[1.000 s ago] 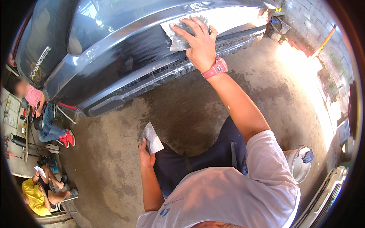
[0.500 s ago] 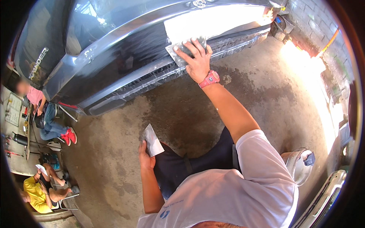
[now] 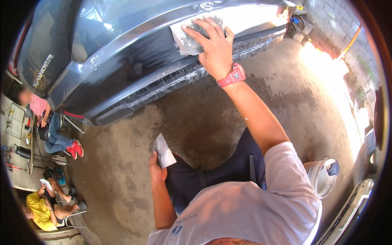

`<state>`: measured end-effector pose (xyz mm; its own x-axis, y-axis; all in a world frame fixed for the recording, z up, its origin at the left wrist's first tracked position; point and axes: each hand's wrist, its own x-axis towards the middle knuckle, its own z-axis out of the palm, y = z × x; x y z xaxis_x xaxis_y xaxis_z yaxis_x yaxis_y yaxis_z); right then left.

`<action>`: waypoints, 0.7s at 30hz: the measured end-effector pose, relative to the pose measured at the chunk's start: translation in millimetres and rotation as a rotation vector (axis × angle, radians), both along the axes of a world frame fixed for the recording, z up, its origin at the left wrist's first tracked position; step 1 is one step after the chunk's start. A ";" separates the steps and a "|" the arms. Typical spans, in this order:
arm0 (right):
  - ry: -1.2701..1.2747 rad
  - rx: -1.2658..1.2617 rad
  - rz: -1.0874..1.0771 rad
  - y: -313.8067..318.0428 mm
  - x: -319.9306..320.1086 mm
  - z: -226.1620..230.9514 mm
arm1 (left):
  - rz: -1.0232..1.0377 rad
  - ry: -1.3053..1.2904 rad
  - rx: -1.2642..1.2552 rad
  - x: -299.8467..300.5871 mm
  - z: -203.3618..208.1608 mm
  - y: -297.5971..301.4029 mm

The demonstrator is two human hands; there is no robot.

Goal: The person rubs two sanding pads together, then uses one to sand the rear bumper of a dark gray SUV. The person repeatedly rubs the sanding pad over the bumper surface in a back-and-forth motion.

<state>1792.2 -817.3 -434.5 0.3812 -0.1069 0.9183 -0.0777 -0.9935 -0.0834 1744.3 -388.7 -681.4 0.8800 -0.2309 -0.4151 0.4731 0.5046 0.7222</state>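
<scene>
My right hand, with a red watch on its wrist, presses a grey-smudged sheet of sandpaper against the dark body panel of a car. Its fingers lie spread over the sheet, and the palm side is hidden. Pale smears and scuffs mark the panel and the bumper below. Low beside my left thigh, my left hand is closed on a second grey-and-white piece of sandpaper, its thumb along the sheet's edge.
At the left sit a person in pink and a person in yellow, near a cluttered table. A bucket with a dark cloth stands at my right. Damp patches darken the concrete floor. A block wall rises at far right.
My right hand has slid up the panel with its sandpaper, covering part of the bright area. The left hand has stayed put with its sheet.
</scene>
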 end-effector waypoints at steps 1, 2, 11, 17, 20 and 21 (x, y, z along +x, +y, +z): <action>0.008 0.004 0.007 0.5 0.1 4.5 | -0.005 -0.001 -0.003 0.7 -0.2 -0.6; 0.018 0.003 0.009 1.5 0.3 7.3 | -0.009 -0.002 -0.005 1.3 -0.3 -1.2; 0.052 0.027 0.074 15.7 11.9 -28.2 | 0.064 0.050 0.053 -0.8 2.8 -2.4; 0.016 0.044 0.159 13.6 25.4 -103.5 | 0.037 0.008 0.057 -2.5 4.5 -1.1; 0.086 0.011 0.123 5.1 25.9 -127.5 | 0.032 0.004 0.066 -4.3 2.2 2.3; 0.105 -0.012 0.105 2.3 23.3 -132.0 | 0.021 -0.014 0.063 -4.8 1.3 3.9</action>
